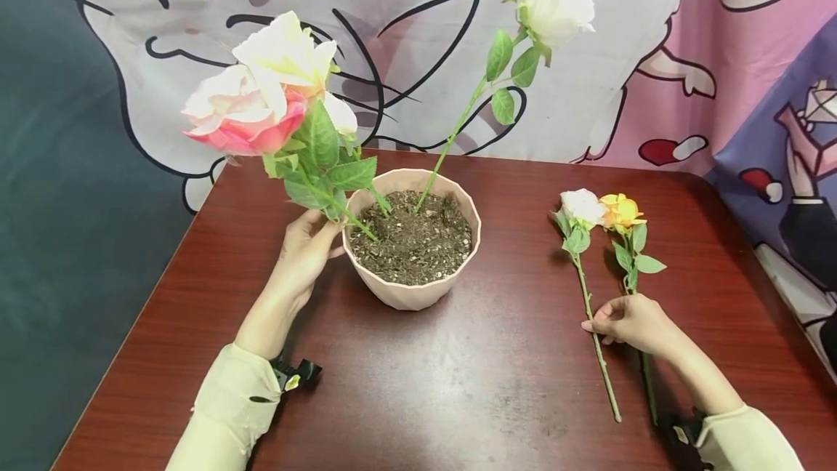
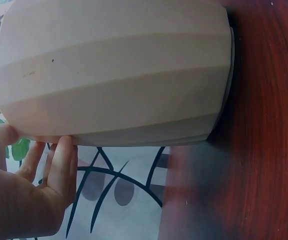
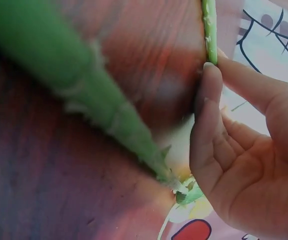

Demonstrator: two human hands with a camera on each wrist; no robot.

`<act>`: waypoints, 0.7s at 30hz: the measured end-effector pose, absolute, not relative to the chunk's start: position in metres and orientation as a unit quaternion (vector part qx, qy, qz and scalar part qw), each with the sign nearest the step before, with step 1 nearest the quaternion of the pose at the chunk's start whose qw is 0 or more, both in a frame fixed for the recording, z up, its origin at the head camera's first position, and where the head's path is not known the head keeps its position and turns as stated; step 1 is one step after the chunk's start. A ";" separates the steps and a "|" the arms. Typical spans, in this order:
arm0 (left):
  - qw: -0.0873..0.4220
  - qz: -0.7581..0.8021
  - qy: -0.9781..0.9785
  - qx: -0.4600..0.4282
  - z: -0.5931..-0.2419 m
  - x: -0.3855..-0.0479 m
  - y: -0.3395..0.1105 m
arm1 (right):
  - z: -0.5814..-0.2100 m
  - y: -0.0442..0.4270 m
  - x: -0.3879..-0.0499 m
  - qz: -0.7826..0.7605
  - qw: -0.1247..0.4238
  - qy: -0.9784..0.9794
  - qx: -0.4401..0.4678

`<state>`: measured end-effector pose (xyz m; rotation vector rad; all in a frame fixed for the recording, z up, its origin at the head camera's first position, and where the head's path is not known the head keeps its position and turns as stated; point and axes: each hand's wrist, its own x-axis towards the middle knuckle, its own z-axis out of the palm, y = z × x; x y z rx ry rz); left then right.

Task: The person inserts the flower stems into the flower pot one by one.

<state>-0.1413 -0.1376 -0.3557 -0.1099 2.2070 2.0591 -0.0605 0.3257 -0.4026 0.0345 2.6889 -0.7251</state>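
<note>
My left hand (image 1: 304, 260) holds the near-left side of a pale pink faceted flowerpot (image 1: 408, 298), thumb at the rim and fingers (image 2: 63, 167) against the outer wall. Dark soil (image 1: 418, 249) fills the pot. Stuck in it are a tall white rose (image 1: 556, 2), leaning right, and a leaning pink-and-white rose (image 1: 242, 111) with other pale blooms at the left. At the right, my right hand (image 1: 634, 322) pinches the stem (image 3: 210, 35) of a pale pink-white rose (image 1: 582, 208) between thumb and forefinger. Beside it lies a yellow-orange rose (image 1: 621, 211), its stem passing under the hand.
The dark red wooden table (image 1: 418, 398) carries the pot and the two loose roses. A cartoon-printed cloth (image 1: 418, 35) hangs behind the table, and a dark green curtain (image 1: 59, 238) hangs at the left. Each wrist wears a small black camera.
</note>
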 end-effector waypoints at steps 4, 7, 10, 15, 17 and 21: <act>0.062 0.680 0.730 -0.033 -0.355 -0.141 -0.138 | -0.405 0.326 -0.059 -0.270 0.171 0.947 0.020; 0.062 0.678 0.731 -0.032 -0.354 -0.141 -0.139 | -0.406 0.326 -0.058 -0.288 0.174 0.941 0.030; 0.062 0.678 0.732 -0.030 -0.353 -0.140 -0.140 | -0.405 0.327 -0.058 -0.316 0.185 0.930 0.037; 0.063 0.677 0.733 -0.030 -0.353 -0.139 -0.140 | -0.405 0.330 -0.061 -0.348 0.206 0.914 0.043; 0.062 0.679 0.731 -0.031 -0.353 -0.140 -0.140 | -0.406 0.331 -0.060 -0.345 0.206 0.915 0.041; 0.063 0.683 0.727 -0.032 -0.354 -0.141 -0.139 | -0.406 0.330 -0.055 -0.313 0.171 0.933 0.042</act>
